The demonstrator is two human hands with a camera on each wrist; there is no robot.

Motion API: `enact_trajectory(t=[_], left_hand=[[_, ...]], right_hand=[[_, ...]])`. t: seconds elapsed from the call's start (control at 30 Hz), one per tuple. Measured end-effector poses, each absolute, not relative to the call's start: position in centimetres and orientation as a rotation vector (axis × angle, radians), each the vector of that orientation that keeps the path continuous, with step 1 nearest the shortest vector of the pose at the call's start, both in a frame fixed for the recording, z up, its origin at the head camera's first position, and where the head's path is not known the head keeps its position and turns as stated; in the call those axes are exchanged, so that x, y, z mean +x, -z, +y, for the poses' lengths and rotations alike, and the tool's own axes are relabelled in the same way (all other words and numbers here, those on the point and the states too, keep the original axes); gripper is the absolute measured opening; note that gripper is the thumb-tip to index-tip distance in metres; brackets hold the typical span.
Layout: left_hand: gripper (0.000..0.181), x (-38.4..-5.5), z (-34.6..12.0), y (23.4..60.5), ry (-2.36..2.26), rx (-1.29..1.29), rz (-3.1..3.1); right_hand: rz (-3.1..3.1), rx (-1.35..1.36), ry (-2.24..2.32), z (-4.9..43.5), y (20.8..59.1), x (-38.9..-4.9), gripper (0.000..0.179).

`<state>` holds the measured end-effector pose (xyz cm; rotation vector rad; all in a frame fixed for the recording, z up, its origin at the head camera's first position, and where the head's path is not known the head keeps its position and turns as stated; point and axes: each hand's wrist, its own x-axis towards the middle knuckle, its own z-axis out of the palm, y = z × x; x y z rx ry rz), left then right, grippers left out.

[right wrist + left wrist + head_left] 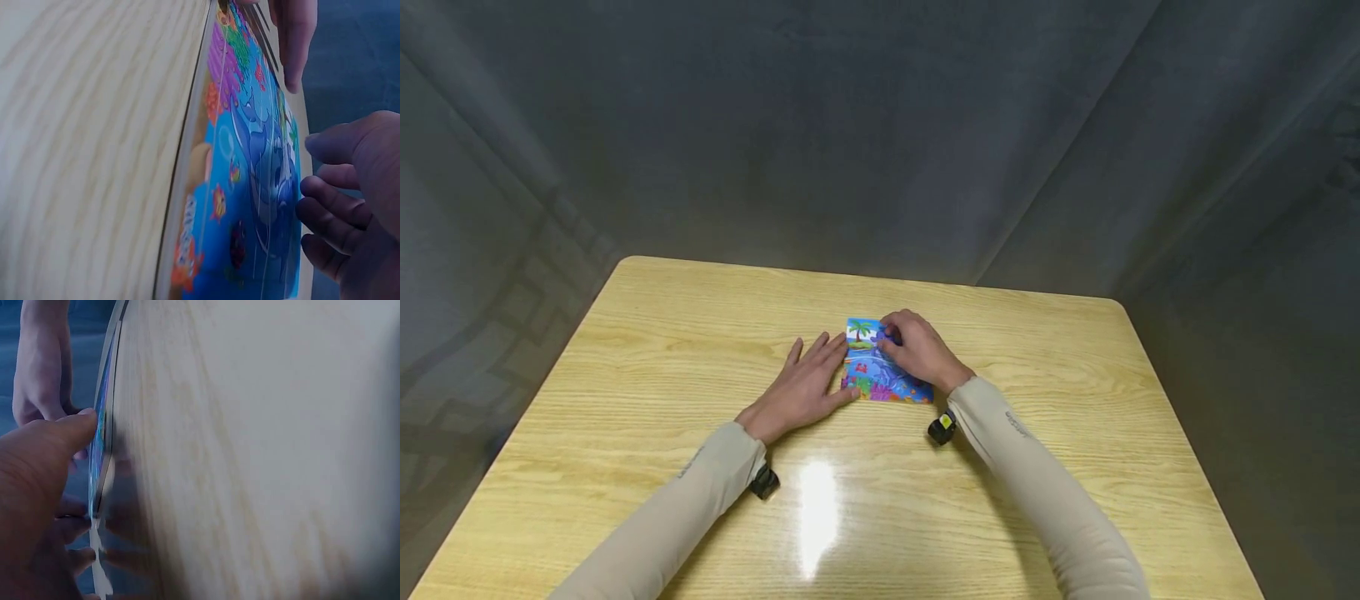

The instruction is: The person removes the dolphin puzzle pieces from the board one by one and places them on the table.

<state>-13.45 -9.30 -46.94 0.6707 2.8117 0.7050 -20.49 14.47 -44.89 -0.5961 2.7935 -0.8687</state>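
Note:
A colourful sea-picture puzzle point(872, 371) lies flat on the wooden table, showing a palm tree, a crab, corals and dolphins. Thin straight seams run across it in the right wrist view. My left hand point(805, 387) lies along its left edge with fingers spread, the thumb touching the lower left corner. Over the upper right part is my right hand point(921, 346), hiding that area. Its loosely bent fingers point(331, 219) and thumb touch or hover close to the picture's surface; no piece shows between them. In the left wrist view the puzzle point(103, 419) appears edge-on as a thin slab.
The light wooden table point(700, 325) has rounded far corners and a bright glare spot near its front. Dark grey curtains point(850, 150) hang behind and at both sides. A small black camera point(942, 427) sits at the right wrist, another point(764, 482) at the left.

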Motion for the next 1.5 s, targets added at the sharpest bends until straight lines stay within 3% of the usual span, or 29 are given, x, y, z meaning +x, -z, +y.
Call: enact_trajectory(t=[0.8, 1.5], left_hand=[[0.076, -13.5, -9.3, 46.9, -0.537, 0.752, 2.822], [0.075, -13.6, -8.8, 46.4, -0.483, 0.755, 2.800]], right_hand=[[2.811, -0.703, 0.299, 11.5, 43.6, -21.6, 0.043], [2.718, -0.623, 0.483, 11.6, 43.1, -22.3, 0.038]])
